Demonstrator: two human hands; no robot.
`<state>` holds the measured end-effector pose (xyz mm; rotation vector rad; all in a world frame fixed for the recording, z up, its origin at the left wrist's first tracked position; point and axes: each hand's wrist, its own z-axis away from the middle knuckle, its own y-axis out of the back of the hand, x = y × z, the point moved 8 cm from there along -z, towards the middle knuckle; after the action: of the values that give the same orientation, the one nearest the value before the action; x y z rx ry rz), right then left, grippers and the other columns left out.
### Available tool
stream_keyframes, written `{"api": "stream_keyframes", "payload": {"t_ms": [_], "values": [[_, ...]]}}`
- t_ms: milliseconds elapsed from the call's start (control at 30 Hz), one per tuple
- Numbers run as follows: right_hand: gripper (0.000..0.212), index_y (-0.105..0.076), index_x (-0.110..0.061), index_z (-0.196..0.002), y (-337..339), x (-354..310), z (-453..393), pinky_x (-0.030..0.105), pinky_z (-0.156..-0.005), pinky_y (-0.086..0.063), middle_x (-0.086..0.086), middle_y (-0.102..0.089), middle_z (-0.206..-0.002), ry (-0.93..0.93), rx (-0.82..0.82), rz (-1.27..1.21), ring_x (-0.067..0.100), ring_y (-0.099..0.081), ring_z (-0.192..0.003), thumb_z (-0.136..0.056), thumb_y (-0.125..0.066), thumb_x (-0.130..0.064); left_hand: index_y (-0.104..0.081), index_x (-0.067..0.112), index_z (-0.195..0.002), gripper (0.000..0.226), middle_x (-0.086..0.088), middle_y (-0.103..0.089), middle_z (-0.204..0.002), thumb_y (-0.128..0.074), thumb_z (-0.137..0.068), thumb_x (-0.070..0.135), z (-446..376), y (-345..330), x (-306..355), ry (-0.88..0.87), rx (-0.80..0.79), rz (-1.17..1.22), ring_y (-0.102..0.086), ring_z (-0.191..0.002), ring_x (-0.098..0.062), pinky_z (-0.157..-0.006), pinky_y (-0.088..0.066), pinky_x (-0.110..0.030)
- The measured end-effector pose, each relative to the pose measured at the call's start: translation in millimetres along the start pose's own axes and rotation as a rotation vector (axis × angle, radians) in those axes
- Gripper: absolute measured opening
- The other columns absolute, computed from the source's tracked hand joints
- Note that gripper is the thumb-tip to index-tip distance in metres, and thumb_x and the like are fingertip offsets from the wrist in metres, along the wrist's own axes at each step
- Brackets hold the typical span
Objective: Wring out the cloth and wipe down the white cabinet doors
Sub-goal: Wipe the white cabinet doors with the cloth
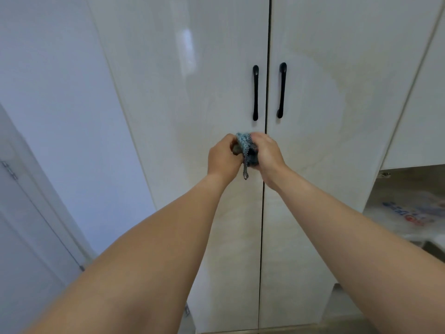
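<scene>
- Nearest the camera, two bare forearms reach forward and meet in front of the cabinet; the left hand [225, 156] and right hand [266, 154] sit level with each other, neither plainly nearer to the doors
- Between them is the cloth [245, 150], a blue-grey bundle bunched tight; both hands curl round it, one gripping each end, so its long axis runs left to right from palm to palm; a thin corner of it hangs down below the hands
- The cloth lies inside the grip itself, not ahead of the fingers; the coming twist likely turns on the two wrists rolling opposite ways about that left-to-right axis
- Judged from this, the wringing step is in hand and the wiping is not yet begun
- Just behind the hands stand the white cabinet doors [192, 92], closed; the cloth hangs over the seam between them, whether touching I cannot tell
- Above the hands, two black handles [255, 92] flank the seam
- Far right, an open shelf [409, 168] holds a plastic bag [404, 213]
</scene>
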<state>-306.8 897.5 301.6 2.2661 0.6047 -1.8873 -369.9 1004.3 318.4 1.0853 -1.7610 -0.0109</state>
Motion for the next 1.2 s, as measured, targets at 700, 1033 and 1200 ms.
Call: {"api": "stream_keyframes", "payload": {"t_ms": [700,1033,1200], "values": [[0.020,-0.062,-0.022,-0.111,-159,14,-4,0.031,-0.084,-0.044,0.004,-0.055,-0.112,0.640,0.288,0.579,0.017,-0.054,-0.097,-0.096,-0.050,-0.028,-0.014,0.018,-0.159,0.079,-0.005,-0.001,-0.168,-0.056,-0.092,0.015,-1,154,-131,0.097,0.181,-0.528,-0.004,-0.153,-0.027,-0.119,-0.025,-0.040],[0.037,-0.049,-0.023,-0.103,-28,18,-2,0.042,-0.087,-0.051,0.000,-0.056,-0.107,0.573,0.790,0.906,0.012,-0.057,-0.093,-0.096,-0.041,-0.058,-0.012,0.016,-0.159,0.085,-0.005,0.001,-0.168,-0.052,-0.085,0.008,0,134,-146,0.015,0.244,-0.570,-0.005,-0.153,-0.030,-0.116,-0.030,-0.044],[0.050,-0.043,-0.020,-0.138,-174,15,-13,0.026,-0.099,-0.037,0.003,-0.043,-0.136,0.855,0.351,0.840,0.016,-0.042,-0.121,-0.102,-0.025,-0.050,-0.017,0.009,-0.158,0.081,-0.008,-0.011,-0.167,-0.058,-0.089,0.021,1,133,-163,-0.152,0.384,-0.561,-0.009,-0.153,-0.029,-0.125,-0.013,-0.039]]}}
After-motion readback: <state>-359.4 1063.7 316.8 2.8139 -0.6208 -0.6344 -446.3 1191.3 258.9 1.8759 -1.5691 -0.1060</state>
